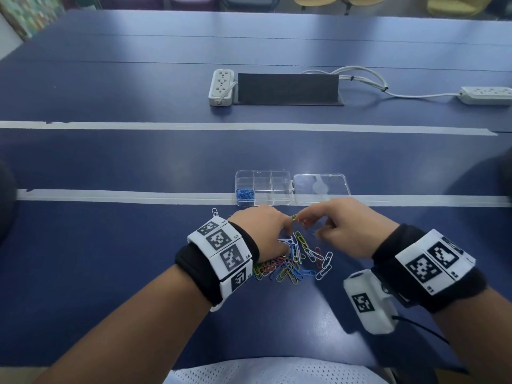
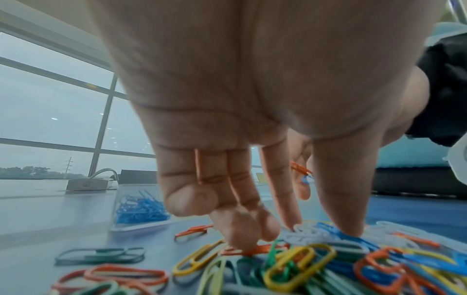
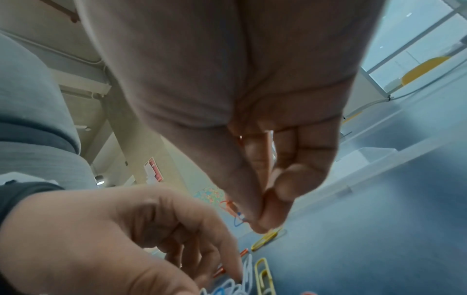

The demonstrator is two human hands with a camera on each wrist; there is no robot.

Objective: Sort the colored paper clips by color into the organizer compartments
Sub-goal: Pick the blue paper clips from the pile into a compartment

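Note:
A loose pile of colored paper clips (image 1: 291,263) lies on the blue table (image 1: 138,245) in front of me. Behind it stands the clear organizer (image 1: 262,176), its near-left compartment filled with blue clips (image 1: 245,195) (image 2: 141,209). My left hand (image 1: 288,225) (image 2: 321,229) reaches down into the pile, thumb and forefinger touching white and blue clips, while an orange clip (image 2: 199,169) is tucked under its curled outer fingers. My right hand (image 1: 307,220) (image 3: 267,219) hovers just right of it, pinching an orange clip (image 3: 227,205) and a blue clip (image 3: 238,219). A yellow clip (image 3: 267,238) lies below its fingertips.
The organizer's clear lid (image 1: 321,187) lies open to the right of the compartments. A single white clip (image 1: 215,212) rests left of my left wrist. Two power strips (image 1: 221,87) and a black cable box (image 1: 288,88) sit farther back. White tape lines (image 1: 110,195) cross the table.

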